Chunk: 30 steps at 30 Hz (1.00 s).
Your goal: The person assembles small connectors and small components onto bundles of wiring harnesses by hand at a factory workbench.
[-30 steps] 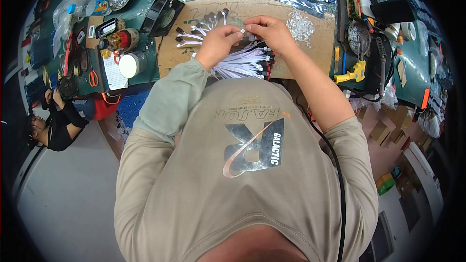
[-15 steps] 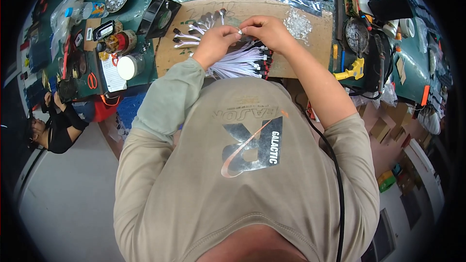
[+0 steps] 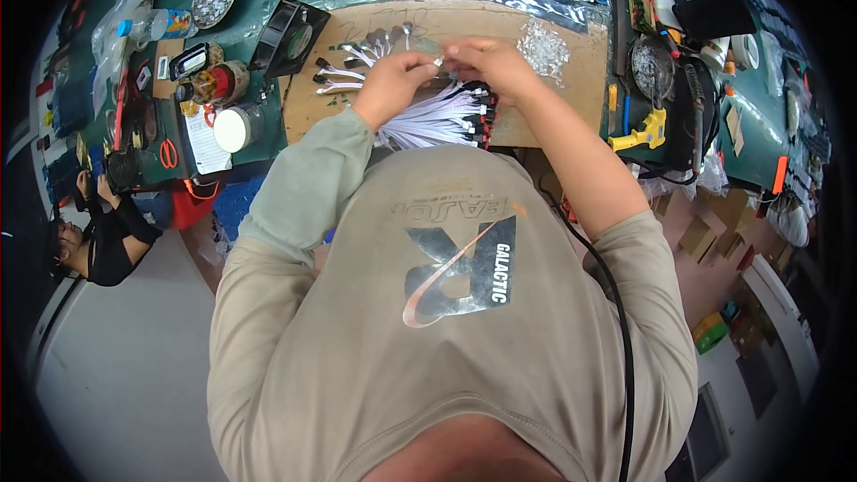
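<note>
My left hand [image 3: 395, 82] is closed in a pinch on a small white connector [image 3: 438, 61], above the brown work board [image 3: 308, 116]. Facing it, my right hand [image 3: 489, 62] has its fingers bent together close to the same connector; what lies between them is hidden. Below both hands spreads a bundle of white cables [image 3: 428, 123] with black and red ends toward the right. More white cables with dark ends [image 3: 341, 74] lie beside my left hand. To the right of my right hand is a heap of small clear plastic pieces [image 3: 542, 52].
A black fan-like frame [image 3: 290, 37], jars [image 3: 234, 128] and a bottle [image 3: 161, 23] stand left on the green bench. A yellow glue gun [image 3: 641, 131], a metal bowl [image 3: 652, 67] and tools lie right. Another person [image 3: 116, 232] sits far left.
My right fingers have shifted slightly around the small connector. Both hands stay over the board, and the whole view has moved a little.
</note>
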{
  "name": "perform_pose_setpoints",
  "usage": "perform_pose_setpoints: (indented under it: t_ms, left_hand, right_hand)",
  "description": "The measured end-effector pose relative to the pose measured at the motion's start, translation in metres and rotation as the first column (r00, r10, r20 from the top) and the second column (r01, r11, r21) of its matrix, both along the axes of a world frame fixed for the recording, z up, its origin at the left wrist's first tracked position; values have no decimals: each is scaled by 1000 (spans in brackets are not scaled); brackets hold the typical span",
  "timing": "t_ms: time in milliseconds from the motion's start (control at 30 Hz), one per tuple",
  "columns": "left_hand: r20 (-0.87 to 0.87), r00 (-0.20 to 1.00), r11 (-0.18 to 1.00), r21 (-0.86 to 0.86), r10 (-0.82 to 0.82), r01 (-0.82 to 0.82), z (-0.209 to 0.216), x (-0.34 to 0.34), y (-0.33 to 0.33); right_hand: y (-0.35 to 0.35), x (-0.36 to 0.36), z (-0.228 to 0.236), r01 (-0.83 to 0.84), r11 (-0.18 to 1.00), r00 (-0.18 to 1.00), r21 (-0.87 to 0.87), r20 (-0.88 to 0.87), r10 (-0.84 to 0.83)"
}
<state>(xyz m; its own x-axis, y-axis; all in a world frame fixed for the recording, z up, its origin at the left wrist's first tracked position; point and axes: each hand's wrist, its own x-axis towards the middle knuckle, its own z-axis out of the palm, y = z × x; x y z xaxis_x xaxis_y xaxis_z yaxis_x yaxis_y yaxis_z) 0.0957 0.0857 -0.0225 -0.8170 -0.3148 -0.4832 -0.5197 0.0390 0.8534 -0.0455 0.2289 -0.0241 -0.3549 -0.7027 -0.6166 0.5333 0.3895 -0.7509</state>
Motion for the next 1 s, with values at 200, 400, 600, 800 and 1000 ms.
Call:
perform_pose_setpoints:
  t_ms: [200, 400, 600, 800, 1000]
  left_hand:
    - [10, 1000, 1000, 13, 27, -27, 1, 0, -1]
    - [46, 997, 916, -393, -62, 75, 8, -4, -8]
    - [172, 985, 1000, 12, 22, -24, 18, -11, 1]
    - [153, 917, 802, -446, -369, 397, 3, -9, 22]
    - [218, 875, 734, -479, -432, 482, 1, -9, 21]
  right_hand:
    - [25, -51, -15, 57, 924, 549, 379, -785, 288]
    - [36, -72, -25, 94, 757, 315, 647, -740, 594]
    - [34, -71, -25, 53, 729, 299, 683, -707, 641]
    - [36, -63, -25, 187, 804, 206, 564, -823, 530]
    - [32, -49, -11, 177, 886, 361, 429, -866, 348]
